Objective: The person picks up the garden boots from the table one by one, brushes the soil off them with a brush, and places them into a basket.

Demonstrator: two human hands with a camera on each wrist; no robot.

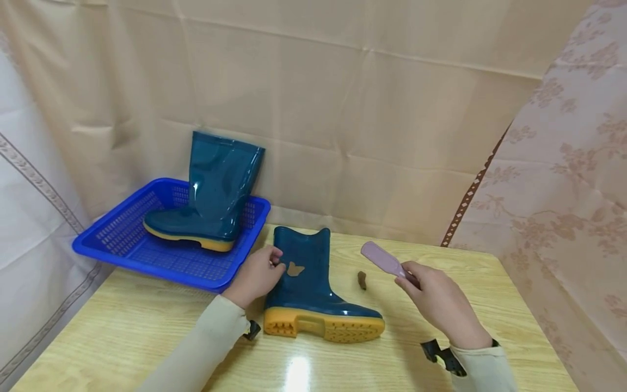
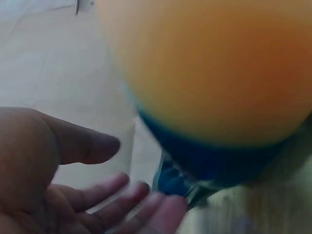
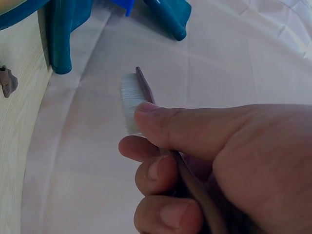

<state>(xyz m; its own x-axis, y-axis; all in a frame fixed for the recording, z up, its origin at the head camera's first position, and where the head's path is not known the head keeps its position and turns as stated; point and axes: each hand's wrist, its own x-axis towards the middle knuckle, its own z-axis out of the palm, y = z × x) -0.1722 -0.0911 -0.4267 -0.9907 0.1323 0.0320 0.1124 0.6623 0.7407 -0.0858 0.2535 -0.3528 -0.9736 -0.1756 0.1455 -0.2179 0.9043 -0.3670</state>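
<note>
- The near boot (image 1: 306, 291) lies sideways on the bench (image 1: 152, 318), a brown patch (image 1: 295, 269) still on its shaft; cleaning there looks unfinished.
- The right grip (image 1: 441, 296) is clamped on the brush (image 1: 382, 258), which is clear of the boot.
- The left grip (image 1: 257, 276) is loose, thumb and fingers apart, beside the shaft.
- A brown lump (image 1: 362, 280) lies off the boot.
- The far boot (image 1: 215, 185), in the basket (image 1: 152, 268), shows no patch.

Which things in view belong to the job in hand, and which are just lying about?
In the job, it seems:
- purple-backed brush, in the right hand
- teal rubber boot on its side, left hand at its shaft
- tan patch on that boot

Apparently just lying about:
- second boot, in the blue basket
- brown lump on the table, identity unclear
</note>
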